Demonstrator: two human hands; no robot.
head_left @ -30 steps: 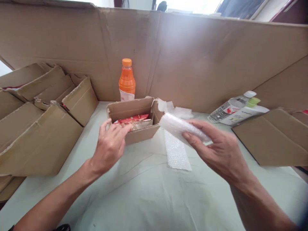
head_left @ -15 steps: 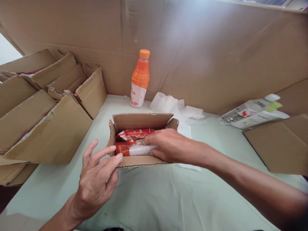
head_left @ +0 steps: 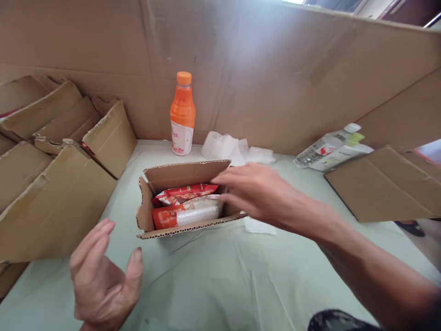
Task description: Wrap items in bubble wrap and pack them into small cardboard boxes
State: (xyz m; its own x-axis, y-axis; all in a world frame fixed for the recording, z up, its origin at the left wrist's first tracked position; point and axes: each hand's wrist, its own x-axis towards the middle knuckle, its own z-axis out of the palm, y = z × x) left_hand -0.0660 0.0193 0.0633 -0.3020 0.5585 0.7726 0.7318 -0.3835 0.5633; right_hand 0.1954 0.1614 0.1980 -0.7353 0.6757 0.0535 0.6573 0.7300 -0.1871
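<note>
A small open cardboard box (head_left: 182,172) stands on the pale green cloth. Inside it a red printed packet (head_left: 188,192) lies along the back wall. In front of that is an orange packet (head_left: 164,218), with a whitish, bubble-wrap-like roll (head_left: 197,215) over its right part. My right hand (head_left: 250,188), slightly blurred, reaches over the box's right end, its fingers stretched out and apart with nothing visible in them. To the left, off the box, my left hand (head_left: 106,276) is held up with thumb and fingers spread and holds nothing.
An orange-capped bottle (head_left: 182,112) stands upright behind the box, beside crumpled white wrapping (head_left: 223,146). Several open cartons (head_left: 58,197) crowd the left side. At right, a clear bottle (head_left: 325,145) leans near another carton (head_left: 382,188). Tall cardboard (head_left: 275,82) walls the back.
My right hand has drawn up and right out of the box, letting go of the whitish roll. My left hand has left the box's left edge. The view has shifted right.
</note>
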